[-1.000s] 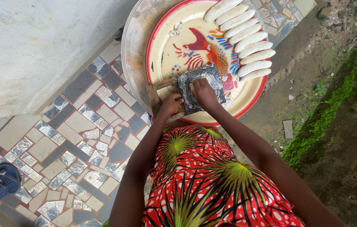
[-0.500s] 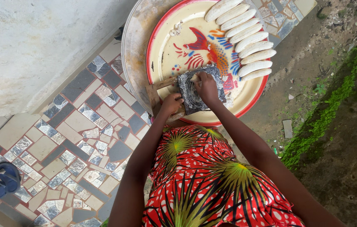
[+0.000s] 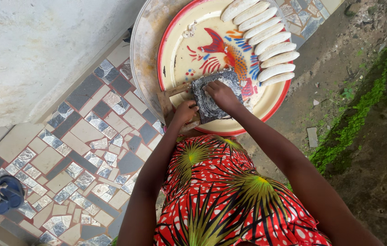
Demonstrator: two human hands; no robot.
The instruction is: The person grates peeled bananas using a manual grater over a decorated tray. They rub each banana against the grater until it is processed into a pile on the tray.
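A flat metal grater (image 3: 216,95), dark and rough, set in a wooden frame (image 3: 175,98), is laid slanting across the near rim of a round enamel tray (image 3: 189,54). The grater is steadied by the left hand (image 3: 185,111), whose fingers are clenched around the lower edge of the frame, seemingly so that it does not slide under pressure. The right hand (image 3: 223,93) is pressed onto the grater face, its fingers curled downward over something against the metal; what is gripped is hidden beneath them and cannot be told.

Beyond the fingers of the right hand, a painted red bird figure (image 3: 223,52) is seen on the cream floor of the tray, and further out a row of peeled pale plantains (image 3: 266,43) is ranged side by side along the far rim, well apart from the grater, probably kept there within reach. A small heap of pale grated pulp (image 3: 189,31) lies near the far left of the tray. The tray is nested in a larger grey metal basin (image 3: 145,50), which rests on a mosaic tiled floor (image 3: 79,136). A blue sandal (image 3: 9,193) lies well away to the left, and mossy ground (image 3: 362,105) runs along the right.
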